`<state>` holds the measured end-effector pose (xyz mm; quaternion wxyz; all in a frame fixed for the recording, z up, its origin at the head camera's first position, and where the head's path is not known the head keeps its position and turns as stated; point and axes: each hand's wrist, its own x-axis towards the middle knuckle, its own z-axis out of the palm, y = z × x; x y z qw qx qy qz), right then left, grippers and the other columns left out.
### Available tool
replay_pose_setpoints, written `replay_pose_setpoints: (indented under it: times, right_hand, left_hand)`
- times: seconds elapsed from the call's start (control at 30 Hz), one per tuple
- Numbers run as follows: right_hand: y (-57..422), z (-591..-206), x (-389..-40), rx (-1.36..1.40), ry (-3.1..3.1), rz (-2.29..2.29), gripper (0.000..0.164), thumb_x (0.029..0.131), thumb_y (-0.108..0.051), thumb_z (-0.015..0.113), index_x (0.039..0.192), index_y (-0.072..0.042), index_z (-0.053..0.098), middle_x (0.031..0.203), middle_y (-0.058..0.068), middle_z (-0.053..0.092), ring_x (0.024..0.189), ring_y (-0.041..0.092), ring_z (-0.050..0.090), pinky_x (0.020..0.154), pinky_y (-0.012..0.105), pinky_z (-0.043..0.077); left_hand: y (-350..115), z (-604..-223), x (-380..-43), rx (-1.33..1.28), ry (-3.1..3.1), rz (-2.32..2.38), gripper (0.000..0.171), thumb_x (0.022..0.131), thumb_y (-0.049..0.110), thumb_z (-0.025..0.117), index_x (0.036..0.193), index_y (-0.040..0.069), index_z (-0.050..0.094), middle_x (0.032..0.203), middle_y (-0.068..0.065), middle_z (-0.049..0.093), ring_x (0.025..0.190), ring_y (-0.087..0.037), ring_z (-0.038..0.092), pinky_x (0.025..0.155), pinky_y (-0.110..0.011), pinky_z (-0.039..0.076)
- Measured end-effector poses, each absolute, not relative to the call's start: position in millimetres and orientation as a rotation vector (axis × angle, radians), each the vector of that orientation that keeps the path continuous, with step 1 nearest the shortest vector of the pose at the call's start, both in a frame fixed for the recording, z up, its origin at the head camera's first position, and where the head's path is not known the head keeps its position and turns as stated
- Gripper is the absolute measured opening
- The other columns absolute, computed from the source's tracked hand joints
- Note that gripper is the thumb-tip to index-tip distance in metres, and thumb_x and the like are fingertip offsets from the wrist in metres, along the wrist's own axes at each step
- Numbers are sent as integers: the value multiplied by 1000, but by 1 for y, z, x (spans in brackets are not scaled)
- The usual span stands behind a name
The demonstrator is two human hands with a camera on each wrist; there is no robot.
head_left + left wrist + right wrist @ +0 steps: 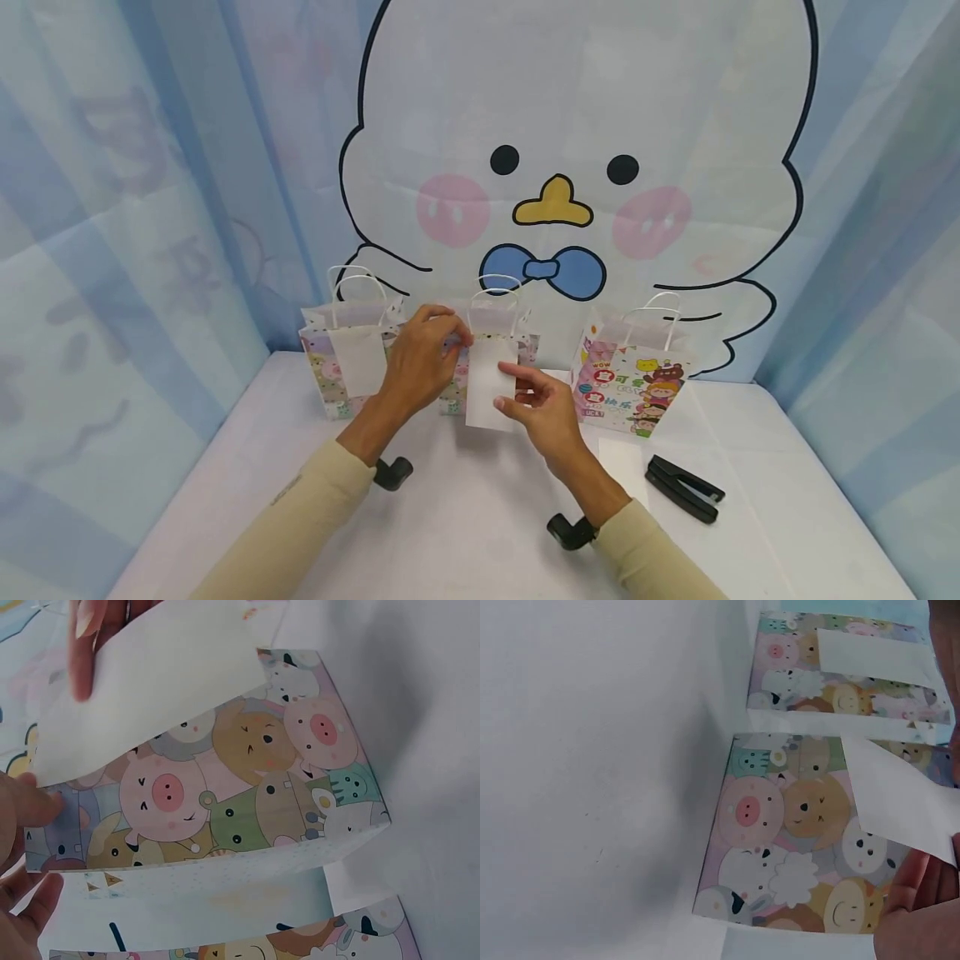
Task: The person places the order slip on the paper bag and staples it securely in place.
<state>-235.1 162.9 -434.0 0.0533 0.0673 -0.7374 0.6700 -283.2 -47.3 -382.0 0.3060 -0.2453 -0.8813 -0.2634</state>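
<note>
My left hand [423, 358] pinches the top rim of the middle paper gift bag [240, 780], thumb outside and fingers inside. A blank white paper slip [487, 392] lies against the bag's front, its upper left corner close to that thumb. In the left wrist view the slip slants away from the cartoon animal print. The fingers of my right hand [543, 408] touch the slip, index finger and thumb extended over its front near the right edge.
A similar bag [324, 367] with a white slip [360, 362] on its front stands left. To the right is a bag with a bright print [637, 383]. A black stapler [684, 487] lies at the front right beside another white slip [621, 458]. A cartoon curtain [570, 100] hangs behind.
</note>
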Motion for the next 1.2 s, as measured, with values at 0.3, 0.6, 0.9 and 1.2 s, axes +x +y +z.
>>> replay_pose_setpoints:
  times: [0.3, 0.6, 0.9, 1.2]
  right_hand:
    - [155, -428, -239, 202, -2165, 2151, 48, 89, 2, 82, 135, -11, 74, 128, 19, 71, 100, 26, 72, 87, 25, 63]
    - [154, -427, -240, 234, -2176, 2123, 45, 89, -4, 84, 132, -16, 76, 125, 14, 72, 102, 29, 72, 89, 27, 64]
    - [170, -428, -236, 213, -2229, 2015, 49, 90, 0, 82, 136, -12, 71, 137, 10, 70, 124, 36, 62, 98, 23, 56]
    - [207, -431, -216, 76, -2365, 1896, 48, 92, -7, 83, 137, -14, 70, 143, 9, 68, 126, 31, 61, 99, 19, 54]
  left_hand:
    - [-47, -383, -283, -625, -2329, -721, 9, 91, 8, 83, 98, 12, 79, 105, -4, 80, 125, -26, 65, 111, -44, 56]
    - [-45, -385, -287, -595, -2283, -709, 8, 90, 9, 85, 96, 12, 80, 101, -3, 80, 119, -25, 65, 106, -43, 59]
    - [-46, -387, -287, -600, -2285, -727, 10, 92, 7, 82, 99, 12, 79, 99, -3, 79, 121, -24, 64, 106, -41, 57]
    - [-45, -391, -290, -610, -2222, -794, 9, 92, 4, 80, 98, 11, 79, 97, -4, 79, 119, -26, 64, 101, -42, 60]
